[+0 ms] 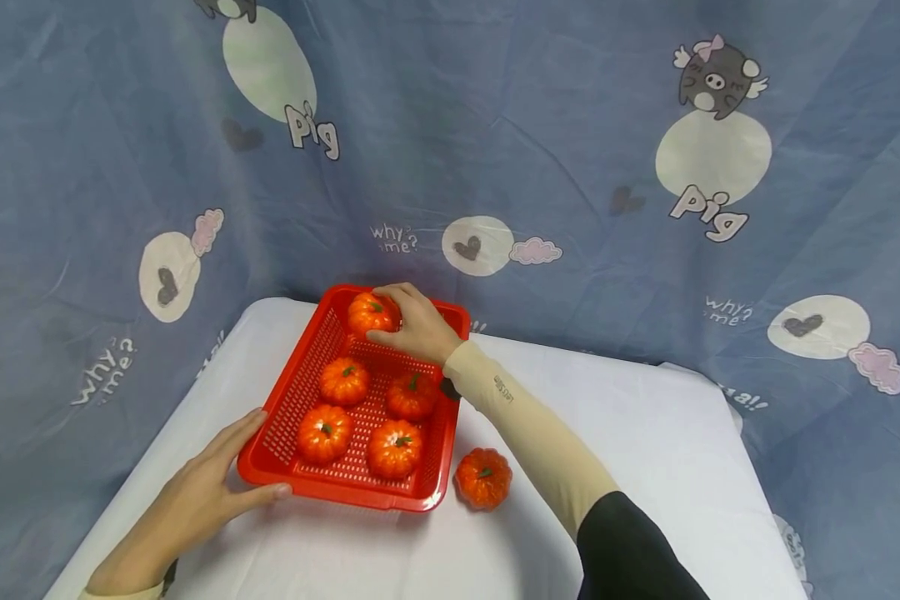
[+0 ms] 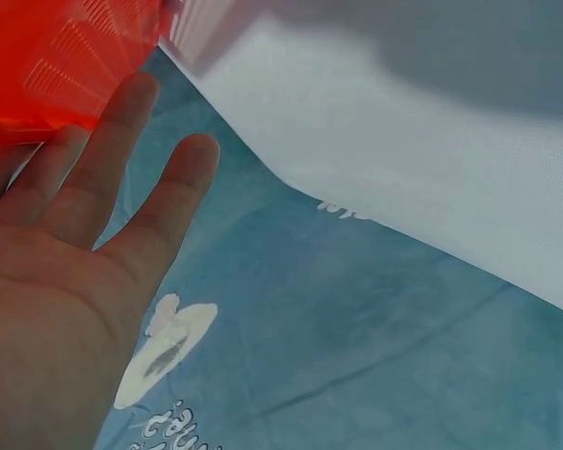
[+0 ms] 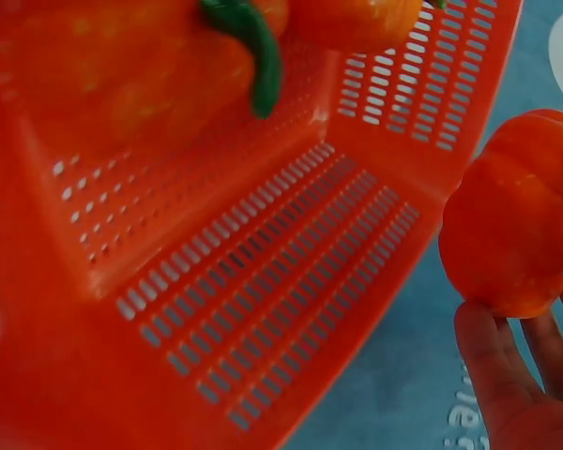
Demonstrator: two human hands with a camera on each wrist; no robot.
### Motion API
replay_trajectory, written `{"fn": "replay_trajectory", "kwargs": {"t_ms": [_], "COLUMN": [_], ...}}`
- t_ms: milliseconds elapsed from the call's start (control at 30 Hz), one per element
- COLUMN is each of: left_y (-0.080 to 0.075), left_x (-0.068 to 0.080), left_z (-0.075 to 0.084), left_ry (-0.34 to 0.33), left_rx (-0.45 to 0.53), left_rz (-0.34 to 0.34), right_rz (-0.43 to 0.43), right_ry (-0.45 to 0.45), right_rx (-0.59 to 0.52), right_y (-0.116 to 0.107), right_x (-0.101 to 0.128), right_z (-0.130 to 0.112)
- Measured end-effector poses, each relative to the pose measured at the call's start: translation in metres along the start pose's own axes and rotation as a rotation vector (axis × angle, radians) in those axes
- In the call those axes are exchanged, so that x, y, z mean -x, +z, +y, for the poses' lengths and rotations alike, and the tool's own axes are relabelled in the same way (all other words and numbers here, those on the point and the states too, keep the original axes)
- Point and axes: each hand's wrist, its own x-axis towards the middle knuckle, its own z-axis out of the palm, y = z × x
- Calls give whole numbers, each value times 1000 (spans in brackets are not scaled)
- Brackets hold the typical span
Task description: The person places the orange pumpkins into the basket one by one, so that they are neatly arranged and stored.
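Note:
My right hand point(image 1: 417, 323) holds a small orange toy pumpkin point(image 1: 371, 314) with a green stem at the far left corner of a red plastic basket point(image 1: 444, 467). In the right wrist view the fingertips press against this pumpkin point(image 3: 516, 220). Several more pumpkins lie inside the basket, among them one in the middle point(image 1: 344, 382) and one near the front point(image 1: 394, 449). My left hand point(image 1: 202, 492) rests at the basket's near left corner, thumb along the front rim and fingers at the left side. In the left wrist view its fingers are nearly straight against the basket wall point(image 2: 84, 66).
One pumpkin point(image 1: 483, 479) lies on the white tabletop point(image 1: 607, 400), just right of the basket. A blue cloth point(image 1: 570, 167) with printed pigs and lettering hangs behind the table and along its sides. The right forearm reaches over the table and the basket's right rim.

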Motion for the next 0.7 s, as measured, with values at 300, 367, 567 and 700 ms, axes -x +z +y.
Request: {"fn": "replay_trajectory", "kwargs": {"t_ms": [300, 367, 567, 700], "left_y": [0, 0, -2, -2], "left_x": [-2, -2, -1, 0], "left_z": [1, 2, 3, 2], "left_ry": [-25, -22, -22, -20], "left_rx": [6, 7, 8, 4], "left_rz": [-8, -4, -7, -3], "right_rz": [-65, -77, -136, -172], "right_ry": [52, 60, 116, 127], "right_rx": [31, 40, 80, 103], "right_y": [18, 22, 32, 37], "right_x": [-23, -25, -29, -30], "right_z": [-2, -1, 1, 3]}}
